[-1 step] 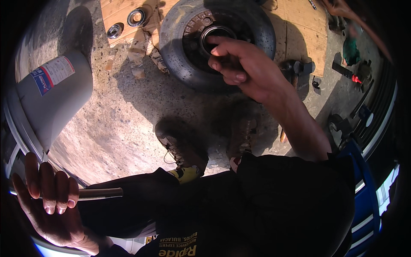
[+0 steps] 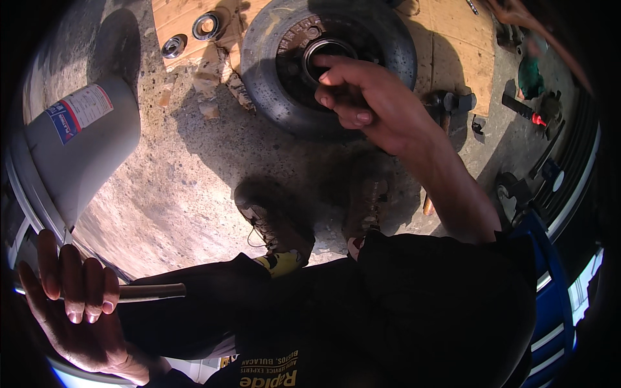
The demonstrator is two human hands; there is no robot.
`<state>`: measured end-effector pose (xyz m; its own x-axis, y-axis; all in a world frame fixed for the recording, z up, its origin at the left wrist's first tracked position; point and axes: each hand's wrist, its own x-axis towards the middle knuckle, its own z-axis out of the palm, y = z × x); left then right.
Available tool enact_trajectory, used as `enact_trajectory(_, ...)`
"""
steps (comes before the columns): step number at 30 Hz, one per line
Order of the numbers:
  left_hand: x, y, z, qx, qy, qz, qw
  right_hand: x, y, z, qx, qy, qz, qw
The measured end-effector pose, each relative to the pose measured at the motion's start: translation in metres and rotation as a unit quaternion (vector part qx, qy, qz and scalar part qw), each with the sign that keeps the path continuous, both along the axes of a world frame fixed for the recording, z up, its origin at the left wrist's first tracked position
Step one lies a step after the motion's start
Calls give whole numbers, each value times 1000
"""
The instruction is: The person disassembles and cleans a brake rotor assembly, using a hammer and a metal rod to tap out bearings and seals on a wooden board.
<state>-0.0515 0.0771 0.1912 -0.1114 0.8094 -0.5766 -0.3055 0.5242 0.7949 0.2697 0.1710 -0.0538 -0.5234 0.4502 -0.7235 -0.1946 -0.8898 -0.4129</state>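
Observation:
My left hand [image 2: 81, 304] at the lower left holds a metal rod [image 2: 152, 291]. My right hand [image 2: 378, 107] reaches over a tire [image 2: 268, 94] lying flat, its index fingertip at the metal ring [image 2: 334, 46] in the centre of the dark hub [image 2: 291, 45] and its other fingers loosely bent with nothing visible between them. Two round rings [image 2: 206, 21] [image 2: 173, 43] lie on cardboard [image 2: 469, 39] to the upper left of the tire. A hammer-like tool [image 2: 459, 102] rests right of the tire, partly behind my forearm.
A grey bucket [image 2: 77, 174] stands at the left. A green cloth [image 2: 530, 77] and small dark tools [image 2: 517, 103] lie at the right, near a blue padded object [image 2: 550, 271]. My boots [image 2: 272, 226] stand below the tire on speckled concrete [image 2: 174, 168].

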Motion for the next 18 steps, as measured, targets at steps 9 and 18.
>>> enact_trajectory(9,1,2,0,-1,-9,-9,1000,-15,-19,-6,-52,109,-175,977)
enact_trajectory(18,7,-2,-15,-23,-12,-24,999,9,-16,10,112,-104,-61,986)
